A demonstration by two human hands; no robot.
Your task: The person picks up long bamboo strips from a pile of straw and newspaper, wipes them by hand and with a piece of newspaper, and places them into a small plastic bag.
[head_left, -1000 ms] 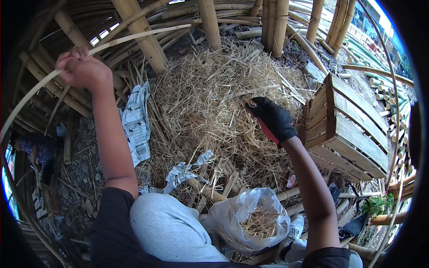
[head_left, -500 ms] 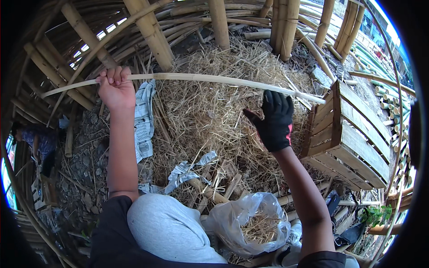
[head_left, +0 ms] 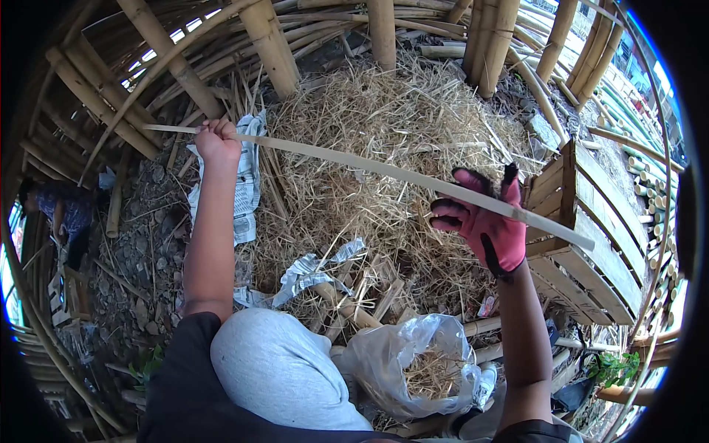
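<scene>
A long, thin bamboo strip [head_left: 354, 160] stretches across in front of me, slanting down to the right. My bare left hand [head_left: 218, 140] is closed round it near its left end, with a short tail sticking out beyond the fist. My right hand [head_left: 491, 221], in a pink and black glove, is turned palm up with fingers spread. The strip crosses over that palm and its right end passes beyond the hand toward a wooden crate [head_left: 602, 229]. Under the strip lies a heap of dry straw and shavings [head_left: 354, 111].
Newspaper sheets [head_left: 247, 184] lie by my left forearm, and torn pieces [head_left: 303, 277] lie before my knee. A clear plastic bag [head_left: 362, 354] holds shavings. Upright bamboo poles [head_left: 382, 33] stand at the back. Cut bamboo [head_left: 657, 214] is stacked far right. Another person [head_left: 63, 210] is at far left.
The right hand has turned from back up to palm up, with the strip now over it. The strip's right end has swung lower and nearer; the left fist has shifted slightly right.
</scene>
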